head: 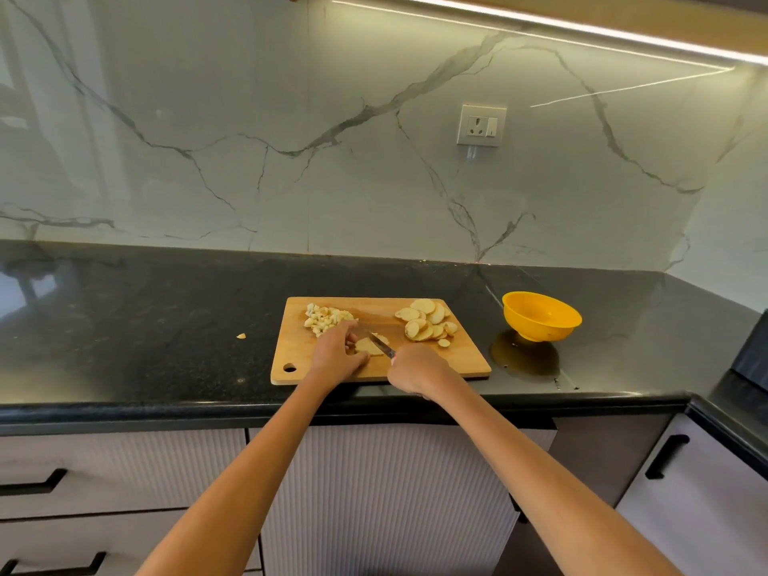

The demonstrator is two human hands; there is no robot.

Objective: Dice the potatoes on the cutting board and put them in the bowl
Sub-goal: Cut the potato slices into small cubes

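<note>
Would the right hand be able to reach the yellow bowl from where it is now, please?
Probably yes: the yellow bowl sits on the counter just right of the cutting board, nothing between, though the right hand holds the knife.

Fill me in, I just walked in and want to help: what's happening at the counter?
A person is dicing potatoes on the wooden cutting board. The right hand grips a knife across a potato slice that the left hand steadies. Diced pieces sit at the board's far left, uncut slices at its far right. The yellow bowl beside the board looks empty.
</note>
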